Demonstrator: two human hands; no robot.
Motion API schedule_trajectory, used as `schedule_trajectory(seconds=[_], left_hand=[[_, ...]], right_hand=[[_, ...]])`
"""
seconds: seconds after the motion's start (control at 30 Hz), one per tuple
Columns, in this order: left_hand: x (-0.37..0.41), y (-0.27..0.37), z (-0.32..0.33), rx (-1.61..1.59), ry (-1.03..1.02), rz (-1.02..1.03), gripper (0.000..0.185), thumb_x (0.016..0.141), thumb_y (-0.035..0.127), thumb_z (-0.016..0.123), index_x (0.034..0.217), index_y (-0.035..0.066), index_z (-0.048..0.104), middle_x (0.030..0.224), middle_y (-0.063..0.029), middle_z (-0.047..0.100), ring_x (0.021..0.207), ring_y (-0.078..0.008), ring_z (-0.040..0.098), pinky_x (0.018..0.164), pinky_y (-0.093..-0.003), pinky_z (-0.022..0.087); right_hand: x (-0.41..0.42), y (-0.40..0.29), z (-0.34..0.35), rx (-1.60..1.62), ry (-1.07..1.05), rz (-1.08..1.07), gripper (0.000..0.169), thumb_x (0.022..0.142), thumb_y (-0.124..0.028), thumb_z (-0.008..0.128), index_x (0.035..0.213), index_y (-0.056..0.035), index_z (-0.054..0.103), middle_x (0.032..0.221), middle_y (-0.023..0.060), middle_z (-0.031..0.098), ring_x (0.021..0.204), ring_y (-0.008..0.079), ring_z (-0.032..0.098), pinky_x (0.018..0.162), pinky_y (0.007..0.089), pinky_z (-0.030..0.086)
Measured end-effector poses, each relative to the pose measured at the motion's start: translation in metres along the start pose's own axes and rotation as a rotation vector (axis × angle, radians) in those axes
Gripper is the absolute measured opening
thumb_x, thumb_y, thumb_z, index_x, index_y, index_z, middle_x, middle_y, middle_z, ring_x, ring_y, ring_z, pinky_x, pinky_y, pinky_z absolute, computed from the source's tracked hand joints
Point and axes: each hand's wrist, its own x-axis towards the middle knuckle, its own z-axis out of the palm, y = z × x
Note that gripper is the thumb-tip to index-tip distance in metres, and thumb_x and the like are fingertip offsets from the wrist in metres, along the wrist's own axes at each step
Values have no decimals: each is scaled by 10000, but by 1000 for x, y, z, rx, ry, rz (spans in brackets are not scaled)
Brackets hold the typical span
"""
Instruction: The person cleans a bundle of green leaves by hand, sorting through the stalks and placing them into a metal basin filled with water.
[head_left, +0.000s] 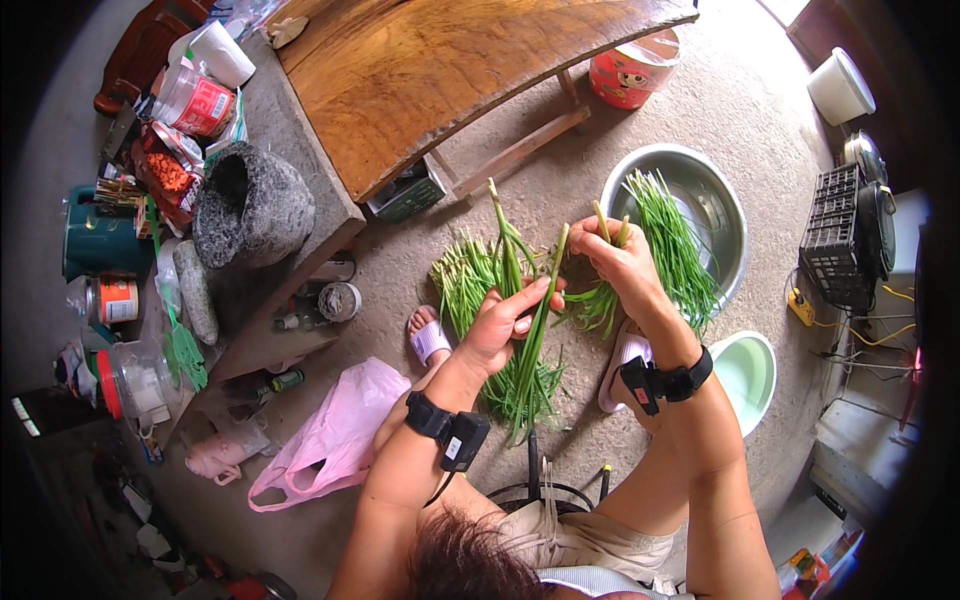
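My left hand (499, 322) is closed around several long green stalks (531, 352) with pale thick ends pointing up. To its right, my right hand (619, 259) grips a few thick pale-green stalks (601, 219), with leafy parts hanging below the fingers. Beneath my left hand, a pile of thin green leafy stems, which look like garlic chives (466, 289), lies on the floor between my feet. Another bunch of green stems (671, 251) leans over the rim of a round metal basin (731, 195) just beyond my right hand.
A wooden tabletop (420, 67) stands ahead. On the grey slab at left rest a stone mortar (281, 202) and a stone pestle (195, 289). A pink plastic bag (352, 420) lies by my left leg, a pale green basin (754, 375) at right. Farther off are a red bucket (630, 75) and a black crate (825, 225).
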Motion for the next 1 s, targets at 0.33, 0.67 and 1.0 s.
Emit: schedule_trajectory(seconds=[0.33, 0.67, 1.0], left_hand=[[4, 0, -6, -146, -87, 5, 216, 946, 198, 540, 1037, 35, 648, 796, 12, 651, 494, 25, 394, 425, -114, 268], [2, -1, -1, 78, 25, 44, 197, 926, 214, 569, 1012, 66, 666, 791, 26, 657, 500, 22, 383, 438, -128, 254], [0, -1, 5, 163, 29, 94, 202, 922, 216, 577, 1032, 69, 660, 808, 23, 660, 503, 27, 366, 447, -129, 251]], right_hand=[[1, 16, -1, -215, -6, -176, 200, 836, -182, 667, 958, -24, 669, 769, -26, 595, 694, 47, 503, 635, 224, 433], [1, 1, 0, -54, 5, -73, 213, 843, -200, 639, 883, 7, 672, 750, -44, 600, 703, 28, 507, 636, 199, 407], [3, 7, -2, -49, -10, -50, 184, 842, -195, 626, 791, -19, 648, 671, -89, 527, 626, 10, 433, 550, 208, 349]])
